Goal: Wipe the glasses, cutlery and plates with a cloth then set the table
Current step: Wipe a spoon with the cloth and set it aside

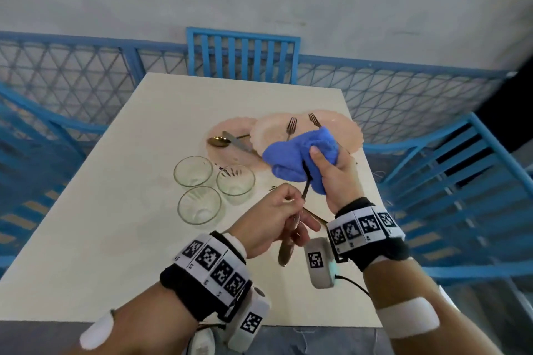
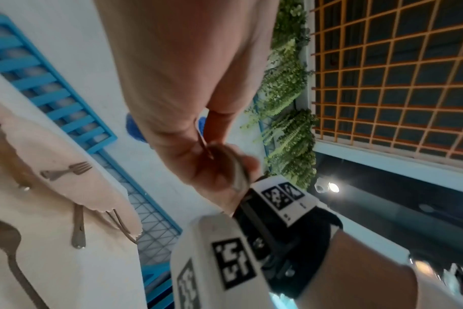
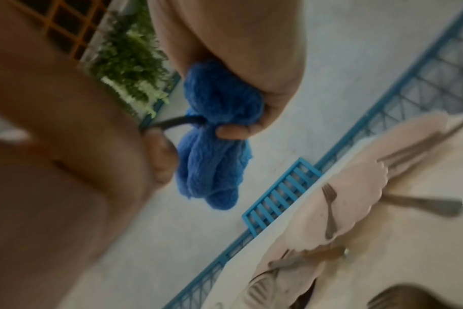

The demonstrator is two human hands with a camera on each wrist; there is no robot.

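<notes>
Left hand: the left hand is raised above the near part of the table, fingers curled round a spoon, bowl end down by the wrist.
Spoon: its handle runs up and away from the left hand into the cloth; the far end is wrapped and hidden.
Right hand: the right hand grips the bunched blue cloth, thumb pressed on the near face, fingers closed behind it, squeezing the cloth round the spoon handle.
Cloth, from the right wrist: the cloth hangs in folds under the fist, with the dark handle entering from the side; this view is blurred.
Plates: pink scalloped plates overlap at the far right of the table, partly behind the cloth.
Cutlery on plates: two forks lie on the plates; a gold spoon and a knife lie across the left plate.
Bowls: three clear glass bowls sit in a close cluster on the table, left of the hands.
Other cutlery: more pieces lie under the hands, probably a fork and a spoon, mostly hidden.
Surroundings: a blue chair stands at the far edge.
</notes>
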